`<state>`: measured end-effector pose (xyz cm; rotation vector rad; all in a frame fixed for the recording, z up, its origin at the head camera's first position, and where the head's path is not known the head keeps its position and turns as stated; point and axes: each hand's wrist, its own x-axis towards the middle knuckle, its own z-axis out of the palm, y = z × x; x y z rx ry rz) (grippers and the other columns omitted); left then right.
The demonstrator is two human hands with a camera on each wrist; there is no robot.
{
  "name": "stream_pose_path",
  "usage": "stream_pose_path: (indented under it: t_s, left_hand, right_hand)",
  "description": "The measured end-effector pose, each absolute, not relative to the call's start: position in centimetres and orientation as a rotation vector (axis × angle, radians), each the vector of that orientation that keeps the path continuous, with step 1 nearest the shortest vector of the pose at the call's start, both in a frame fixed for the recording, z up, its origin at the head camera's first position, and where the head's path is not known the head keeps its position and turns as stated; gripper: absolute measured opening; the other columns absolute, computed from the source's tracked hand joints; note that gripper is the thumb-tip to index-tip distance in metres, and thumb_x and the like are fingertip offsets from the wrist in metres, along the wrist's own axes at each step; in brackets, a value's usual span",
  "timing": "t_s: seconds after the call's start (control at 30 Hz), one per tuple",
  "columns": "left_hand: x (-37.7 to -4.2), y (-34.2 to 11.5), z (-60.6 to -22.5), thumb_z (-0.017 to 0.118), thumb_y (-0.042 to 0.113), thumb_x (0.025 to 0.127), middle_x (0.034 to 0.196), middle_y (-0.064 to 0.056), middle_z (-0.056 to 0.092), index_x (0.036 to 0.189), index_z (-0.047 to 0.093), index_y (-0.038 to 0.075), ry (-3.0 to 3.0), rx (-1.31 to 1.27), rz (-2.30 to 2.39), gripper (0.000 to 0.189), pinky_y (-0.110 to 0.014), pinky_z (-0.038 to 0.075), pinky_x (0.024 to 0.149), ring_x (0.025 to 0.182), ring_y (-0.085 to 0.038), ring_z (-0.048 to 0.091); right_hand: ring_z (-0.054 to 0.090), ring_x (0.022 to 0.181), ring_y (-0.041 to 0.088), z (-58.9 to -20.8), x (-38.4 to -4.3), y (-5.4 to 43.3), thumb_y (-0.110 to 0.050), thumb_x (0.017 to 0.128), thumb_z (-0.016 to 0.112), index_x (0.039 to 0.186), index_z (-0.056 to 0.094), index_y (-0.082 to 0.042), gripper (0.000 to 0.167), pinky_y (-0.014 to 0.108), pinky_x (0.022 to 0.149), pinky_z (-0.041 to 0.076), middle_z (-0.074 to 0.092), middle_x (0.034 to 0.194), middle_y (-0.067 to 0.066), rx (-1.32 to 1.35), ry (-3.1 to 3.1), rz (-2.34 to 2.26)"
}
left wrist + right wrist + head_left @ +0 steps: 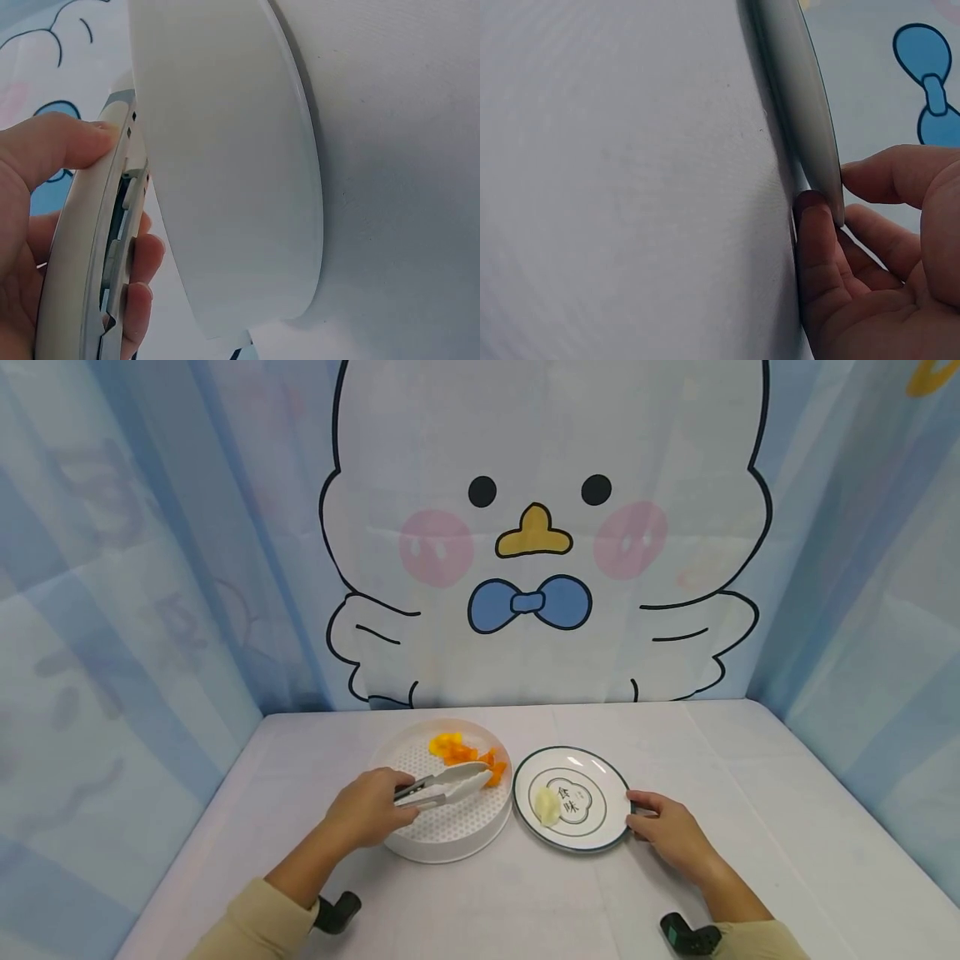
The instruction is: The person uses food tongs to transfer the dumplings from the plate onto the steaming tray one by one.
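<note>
My left hand (370, 806) grips a pair of tongs (442, 783) with pale tips, thumb on one arm and fingers round the other in the left wrist view. The tips reach over a round white steamer basket (442, 828) with a dotted floor, close to several orange pieces (491, 762) and a yellow piece (446, 742). To the right is a white plate (599, 831) with a dark green rim and printed characters, bearing one pale yellow piece (547, 807). My right hand (669, 832) pinches the plate's right edge, thumb on top and fingers beneath, as the right wrist view shows.
A white cloth (525, 910) covers the table, which backs onto a curtain (555, 652) printed with a cartoon bird. Light blue curtains also rise at the left and right. The basket and plate stand side by side, their edges very close. Black devices (337, 912) sit at both wrists.
</note>
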<state>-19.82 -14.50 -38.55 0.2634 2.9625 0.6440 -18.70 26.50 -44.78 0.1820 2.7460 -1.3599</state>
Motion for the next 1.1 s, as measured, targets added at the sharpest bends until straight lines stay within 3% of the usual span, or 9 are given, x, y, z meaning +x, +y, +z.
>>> stream_pose_path:
  t_s: [0.53,0.8,1.1]
  left_hand:
    - [-19.1,-14.0,-36.1,0.083,0.032,0.080,0.122,-0.009,0.064,0.132,0.065,0.007,3.004,0.294,0.660,0.060,-0.044,0.051,0.084,0.093,-0.020,0.057]
    - [-17.9,-12.0,-36.3,0.085,0.032,0.078,0.119,-0.006,0.066,0.127,0.068,0.007,2.948,0.436,0.675,0.057,-0.044,0.050,0.088,0.095,-0.018,0.058]
    - [-16.4,-9.9,-37.7,0.085,0.032,0.076,0.104,-0.006,0.068,0.122,0.070,0.002,2.886,0.520,0.737,0.056,-0.038,0.051,0.079,0.082,-0.015,0.055]
  right_hand:
    - [0.068,0.089,0.022,-44.7,-18.6,26.5,-0.011,0.094,0.059,0.139,0.048,0.011,0.052,0.032,0.077,0.053,0.053,0.135,0.033,0.184,2.749,-1.358]
    - [0.068,0.091,0.023,-44.9,-18.7,26.5,-0.011,0.093,0.059,0.139,0.049,0.012,0.052,0.034,0.079,0.054,0.053,0.135,0.034,0.181,2.748,-1.366]
    - [0.068,0.091,0.022,-45.0,-18.8,26.5,-0.011,0.095,0.059,0.140,0.047,0.011,0.052,0.036,0.081,0.054,0.050,0.138,0.034,0.190,2.741,-1.362]
